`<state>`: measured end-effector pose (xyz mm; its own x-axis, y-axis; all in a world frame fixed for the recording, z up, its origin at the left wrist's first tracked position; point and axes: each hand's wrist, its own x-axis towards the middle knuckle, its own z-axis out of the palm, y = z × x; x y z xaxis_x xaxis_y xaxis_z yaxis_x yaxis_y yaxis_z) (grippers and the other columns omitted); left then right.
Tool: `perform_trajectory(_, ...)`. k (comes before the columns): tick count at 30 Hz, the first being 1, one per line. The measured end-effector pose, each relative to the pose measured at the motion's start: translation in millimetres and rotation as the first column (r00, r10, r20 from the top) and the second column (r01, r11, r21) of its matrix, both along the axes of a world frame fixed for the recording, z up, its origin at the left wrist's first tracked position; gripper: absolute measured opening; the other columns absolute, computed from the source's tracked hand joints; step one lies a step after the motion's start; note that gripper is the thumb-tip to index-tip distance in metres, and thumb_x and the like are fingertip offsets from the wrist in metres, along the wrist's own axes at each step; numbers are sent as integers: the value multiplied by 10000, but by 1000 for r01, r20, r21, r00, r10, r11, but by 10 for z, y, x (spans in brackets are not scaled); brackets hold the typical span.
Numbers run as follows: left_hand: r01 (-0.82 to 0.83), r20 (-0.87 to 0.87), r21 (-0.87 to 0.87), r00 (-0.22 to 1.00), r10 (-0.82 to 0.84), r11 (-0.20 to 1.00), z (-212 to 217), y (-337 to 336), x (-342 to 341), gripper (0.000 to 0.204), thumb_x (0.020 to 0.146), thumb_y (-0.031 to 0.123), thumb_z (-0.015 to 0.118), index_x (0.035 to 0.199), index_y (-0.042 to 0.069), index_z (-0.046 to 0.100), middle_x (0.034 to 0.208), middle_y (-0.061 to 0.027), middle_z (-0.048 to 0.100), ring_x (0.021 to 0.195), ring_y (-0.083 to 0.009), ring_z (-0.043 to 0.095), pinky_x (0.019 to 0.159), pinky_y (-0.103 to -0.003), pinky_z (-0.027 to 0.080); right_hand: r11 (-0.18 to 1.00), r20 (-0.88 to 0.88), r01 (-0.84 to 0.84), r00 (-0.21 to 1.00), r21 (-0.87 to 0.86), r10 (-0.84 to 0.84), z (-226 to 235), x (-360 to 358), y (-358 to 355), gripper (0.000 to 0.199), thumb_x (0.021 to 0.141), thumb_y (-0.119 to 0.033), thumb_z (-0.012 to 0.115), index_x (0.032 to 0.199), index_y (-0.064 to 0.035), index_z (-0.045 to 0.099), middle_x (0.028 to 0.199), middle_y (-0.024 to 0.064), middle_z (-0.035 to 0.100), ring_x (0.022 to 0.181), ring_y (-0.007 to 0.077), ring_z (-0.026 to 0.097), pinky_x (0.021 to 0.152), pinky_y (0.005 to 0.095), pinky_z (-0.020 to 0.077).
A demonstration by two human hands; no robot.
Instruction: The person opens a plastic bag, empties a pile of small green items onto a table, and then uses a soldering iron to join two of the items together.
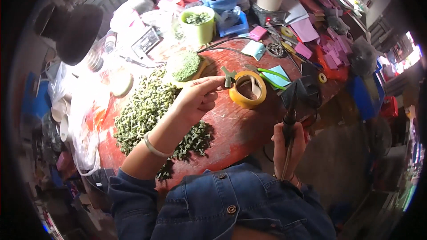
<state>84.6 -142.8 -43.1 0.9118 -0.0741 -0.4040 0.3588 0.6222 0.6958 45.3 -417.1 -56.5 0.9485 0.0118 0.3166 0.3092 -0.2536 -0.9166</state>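
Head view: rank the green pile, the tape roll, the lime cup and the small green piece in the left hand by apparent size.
1. Green pile
2. Lime cup and tape roll: about alike; the cup sits farther off, so unsure.
3. Green piece in the left hand

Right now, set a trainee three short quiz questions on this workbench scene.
1. True or false: the left hand pinches a small green piece.
2. What does the right hand grip: A a dark soldering tool, B scissors, C a cup?
3. What lies heaped on the red table under the left forearm?

Key: 1 true. 2 A. 3 A pile of small green pieces.
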Motion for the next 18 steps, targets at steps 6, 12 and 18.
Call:
perform_trajectory(6,44,46,-21,998,-43,999,-99,91,-179,166,964,161,706,1090,56,734,893,50,660,549,5,331,454,-173,222,999,35,-23,999,-47,25,34,-59,151,177,963,-116,722,978,-62,554,736,1,605,662,65,546,604,233,442)
perform_trajectory(12,51,26,-35,998,-50,998,-24,27,-186,170,962,155,709,1095,53,735,864,54,645,552,6,338,458,-178,227,998,-49,60,997,-2,-60,50,-37,221,101,983,-134,663,960,-64,594,779,-9,558,703,77,514,657,237,415)
perform_trajectory(18,-14,2,82,1000,14,997,146,-72,-496,101,1005,178,653,964,92,686,617,122,399,498,4,298,456,-198,201,997,-19,-44,999,-58,42,136,221,449,192,944,-115,747,1000,-30,584,821,1,618,720,55,552,661,221,472)
